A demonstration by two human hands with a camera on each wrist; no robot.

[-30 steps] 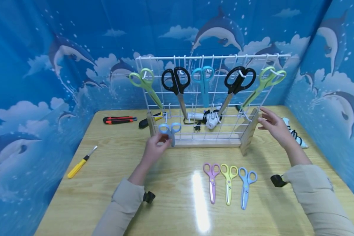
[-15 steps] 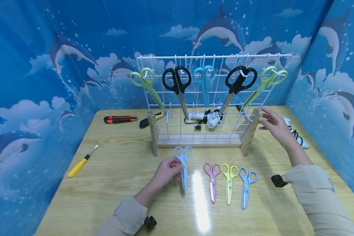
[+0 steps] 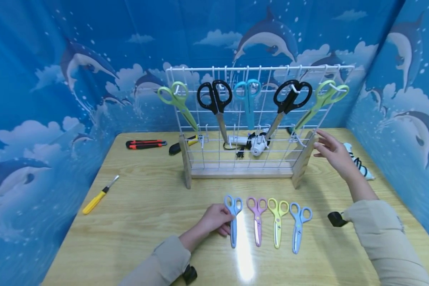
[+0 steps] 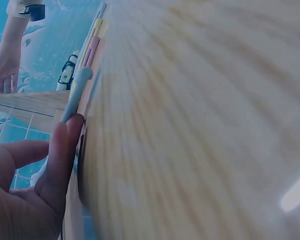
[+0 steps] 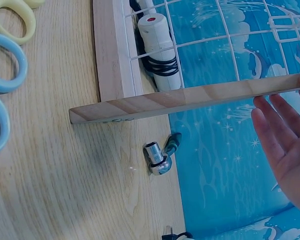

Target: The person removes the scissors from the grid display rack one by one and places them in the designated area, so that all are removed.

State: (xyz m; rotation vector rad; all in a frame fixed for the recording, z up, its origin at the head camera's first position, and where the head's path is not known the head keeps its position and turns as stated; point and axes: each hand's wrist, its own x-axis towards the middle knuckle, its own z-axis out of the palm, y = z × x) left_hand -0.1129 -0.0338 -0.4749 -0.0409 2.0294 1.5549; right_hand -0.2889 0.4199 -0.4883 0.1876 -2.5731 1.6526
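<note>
Low over the table, my left hand (image 3: 217, 218) pinches light blue scissors (image 3: 233, 224) at the pivot, handles pointing away from me. In the left wrist view the thumb and finger meet at those scissors (image 4: 78, 90), close to the tabletop. To their right lie pink scissors (image 3: 258, 222), yellow scissors (image 3: 277, 224) and blue scissors (image 3: 298, 228) in a row. My right hand (image 3: 331, 151) rests its fingertips on the outer side of the rack's right wooden post (image 3: 303, 161). In the right wrist view its extended fingers touch that post (image 5: 190, 99).
A white wire rack (image 3: 259, 69) holds two green, two black and one turquoise scissors on hooks. A white corded tool (image 3: 258, 146) lies behind it. A yellow screwdriver (image 3: 99, 196), a red-black utility knife (image 3: 145, 144) and a yellow-black knife (image 3: 176, 148) lie left.
My left hand has carried the light blue scissors from the rack's lower left forward and right, down beside the pink scissors. The right hand stays at the post.
</note>
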